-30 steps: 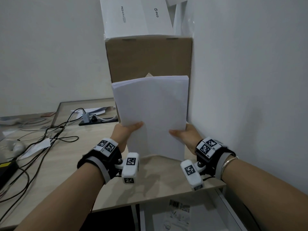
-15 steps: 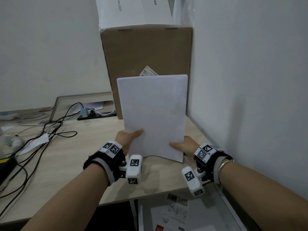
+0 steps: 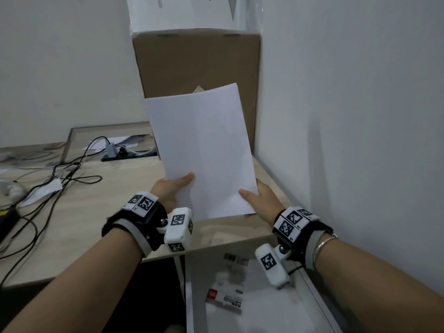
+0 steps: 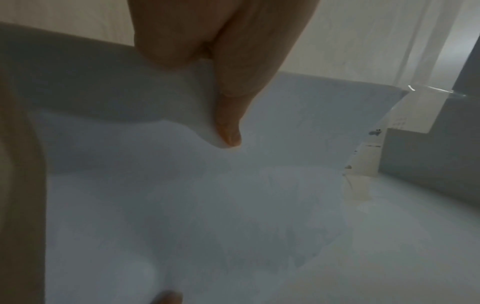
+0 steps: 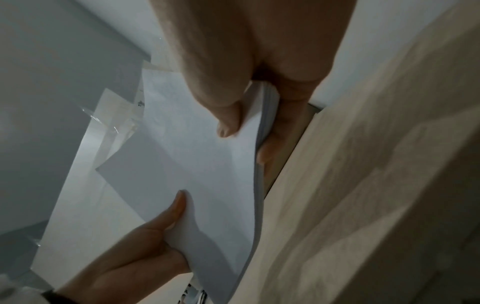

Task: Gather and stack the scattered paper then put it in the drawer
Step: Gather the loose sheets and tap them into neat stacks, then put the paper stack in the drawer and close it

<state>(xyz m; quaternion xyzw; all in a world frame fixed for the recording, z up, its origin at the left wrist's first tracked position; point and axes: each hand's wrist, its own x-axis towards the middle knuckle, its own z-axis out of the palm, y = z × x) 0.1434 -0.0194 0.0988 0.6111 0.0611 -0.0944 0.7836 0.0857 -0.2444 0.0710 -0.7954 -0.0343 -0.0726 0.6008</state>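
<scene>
A stack of white paper (image 3: pixel 204 150) stands nearly upright above the front right corner of the wooden desk (image 3: pixel 96 212), tilted a little to the left. My left hand (image 3: pixel 173 186) pinches its lower left edge, thumb on the front. My right hand (image 3: pixel 254 198) grips the lower right edge, thumb on the front and fingers behind. In the left wrist view the thumb presses the paper stack (image 4: pixel 207 205). The right wrist view shows the paper stack (image 5: pixel 197 164) and its several sheet edges between thumb and fingers. Below the desk edge the drawer (image 3: pixel 312 292) stands pulled out.
A tall cardboard box (image 3: pixel 197 82) stands behind the paper with a white box (image 3: pixel 182 13) on top. The wall (image 3: pixel 348 116) is close on the right. Black cables (image 3: pixel 55 179) sprawl over the desk's left side. The drawer holds printed leaflets and a small packet (image 3: pixel 224 298).
The stack has come nearer and lower, towards the desk's front edge, and now tilts left. My head has tipped down, so more of the drawer shows. Both hands keep their hold.
</scene>
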